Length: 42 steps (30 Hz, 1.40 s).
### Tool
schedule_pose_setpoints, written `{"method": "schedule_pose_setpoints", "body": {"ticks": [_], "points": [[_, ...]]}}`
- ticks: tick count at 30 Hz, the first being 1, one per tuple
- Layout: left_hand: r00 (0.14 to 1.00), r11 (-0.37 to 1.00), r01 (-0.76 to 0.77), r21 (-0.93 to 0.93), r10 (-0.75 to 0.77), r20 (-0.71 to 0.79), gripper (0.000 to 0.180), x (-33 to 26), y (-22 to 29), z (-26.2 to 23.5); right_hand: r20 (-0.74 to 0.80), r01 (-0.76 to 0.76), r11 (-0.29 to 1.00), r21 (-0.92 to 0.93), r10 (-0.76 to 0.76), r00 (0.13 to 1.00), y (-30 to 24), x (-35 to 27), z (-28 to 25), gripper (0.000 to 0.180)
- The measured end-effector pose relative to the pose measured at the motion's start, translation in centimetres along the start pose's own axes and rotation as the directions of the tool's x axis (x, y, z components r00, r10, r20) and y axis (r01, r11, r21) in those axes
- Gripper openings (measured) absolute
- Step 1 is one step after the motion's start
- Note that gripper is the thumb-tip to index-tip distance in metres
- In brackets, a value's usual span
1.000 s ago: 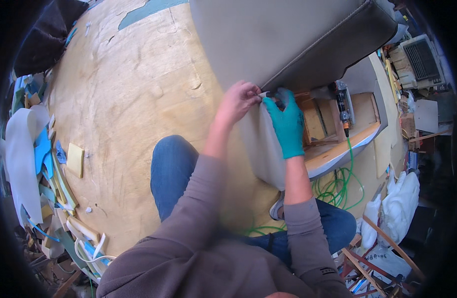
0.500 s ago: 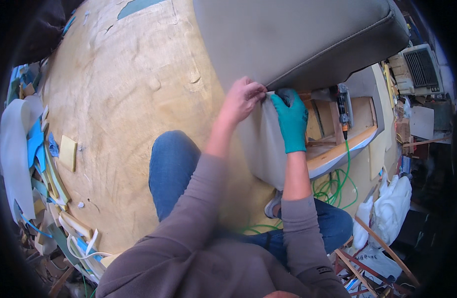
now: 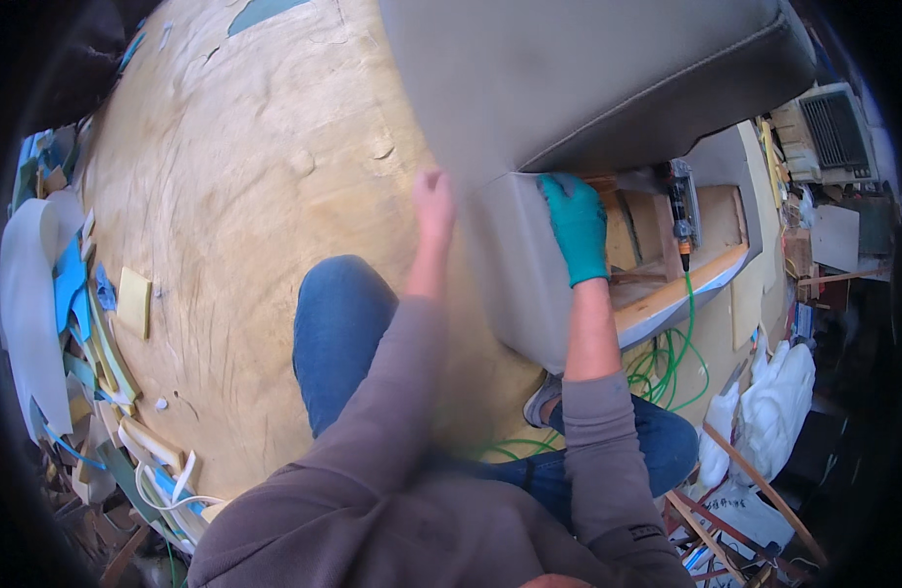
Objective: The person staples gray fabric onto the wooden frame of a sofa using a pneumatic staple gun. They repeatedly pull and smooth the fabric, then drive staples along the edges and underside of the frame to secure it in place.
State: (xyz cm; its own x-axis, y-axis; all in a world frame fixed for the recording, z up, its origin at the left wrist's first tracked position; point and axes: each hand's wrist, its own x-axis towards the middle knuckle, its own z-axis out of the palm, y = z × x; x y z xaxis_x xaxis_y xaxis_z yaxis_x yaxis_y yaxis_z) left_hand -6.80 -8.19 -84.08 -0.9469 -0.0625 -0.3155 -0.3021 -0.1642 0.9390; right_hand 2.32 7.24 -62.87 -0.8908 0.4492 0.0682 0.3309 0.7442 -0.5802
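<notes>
A large upholstered furniture piece (image 3: 569,78), covered in smooth grey leather-like material with a stitched seam, lies tilted at the upper middle. Its open underside shows a wooden frame (image 3: 637,312). My right hand (image 3: 576,220), in a teal glove, is closed over the edge of the grey cover (image 3: 520,260) just below the seam's near end. My bare left hand (image 3: 434,201) is in the air left of the cover, apart from it and blurred. Its fingers look curled in; whatever they may hold is hidden. A pneumatic tool (image 3: 683,211) rests in the frame opening.
A green air hose (image 3: 688,314) runs from the tool and coils by my right leg. Foam and fabric scraps (image 3: 74,294) pile along the left. White plastic bags (image 3: 776,397), wooden sticks (image 3: 765,485) and a beige appliance (image 3: 831,132) stand right. Beneath me spreads a tan sheet (image 3: 245,196).
My left hand has let go of the cover's edge and moved left. The gloved right hand stays at the edge, its fingers now folded over it. The furniture piece has shifted slightly.
</notes>
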Motion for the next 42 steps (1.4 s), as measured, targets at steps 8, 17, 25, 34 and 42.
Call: {"method": "schedule_pose_setpoints", "body": {"ticks": [8, 17, 25, 34, 42], "points": [[0.924, 0.909, 0.382, 0.168, -0.377, -0.058, 0.041, 3.3, -17.2, 1.8, -0.067, -0.051, 0.999, -0.010, 0.051, 0.996, -0.8, -0.2, 1.0, 0.039], [0.940, 0.936, 0.337, 0.096, -0.329, -0.091, 0.041, 1.3, -12.8, 3.5, -0.195, -0.199, 0.979, -0.035, 0.188, 0.963, -0.8, -1.7, 2.7, 0.040], [0.976, 0.974, -0.214, -0.075, 0.210, -0.058, 0.030, -4.5, 3.9, 4.1, 0.148, -0.294, 0.762, 0.578, 0.256, 0.955, 3.3, -0.4, 3.4, 0.046], [0.874, 0.882, -0.463, 0.083, 0.440, 0.205, 0.033, -7.9, 10.9, 3.9, 0.143, -0.287, 0.737, 0.612, 0.253, 0.957, 2.7, -0.4, 3.5, 0.037], [0.875, 0.855, -0.484, 0.184, 0.473, 0.105, 0.036, -9.2, 11.0, 5.0, 0.176, -0.277, 0.626, 0.729, 0.219, 0.960, 4.0, -0.7, 2.8, 0.037]]}}
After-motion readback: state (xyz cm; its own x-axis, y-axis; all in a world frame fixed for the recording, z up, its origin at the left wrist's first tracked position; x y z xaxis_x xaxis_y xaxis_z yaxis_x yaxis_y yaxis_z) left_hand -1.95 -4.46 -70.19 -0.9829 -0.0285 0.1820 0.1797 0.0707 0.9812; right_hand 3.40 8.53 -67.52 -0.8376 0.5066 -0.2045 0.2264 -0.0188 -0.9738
